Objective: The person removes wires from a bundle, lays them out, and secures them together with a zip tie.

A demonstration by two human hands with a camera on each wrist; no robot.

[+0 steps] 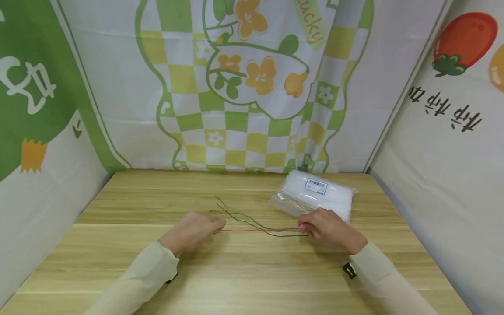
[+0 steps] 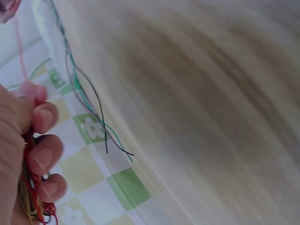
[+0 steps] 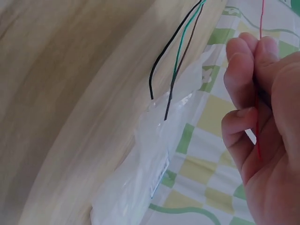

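Observation:
A thin red wire (image 1: 252, 230) stretches nearly straight between the two hands above the table. My left hand (image 1: 193, 232) pinches its left end between thumb and forefinger. Curled in that palm, as the left wrist view shows, is a bundle of red, yellow and dark wires (image 2: 33, 187). My right hand (image 1: 330, 229) pinches the red wire toward its other end, and a short tail runs down across the palm in the right wrist view. Loose on the table between the hands lie a black wire (image 3: 161, 49), a green wire (image 3: 180, 44) and a brown wire (image 3: 185, 56).
Behind my right hand lies a clear plastic bag (image 1: 315, 192) with white contents and a printed label. The wooden table (image 1: 252, 275) meets a patterned cloth (image 1: 244, 118) at the back, with cloth walls on both sides.

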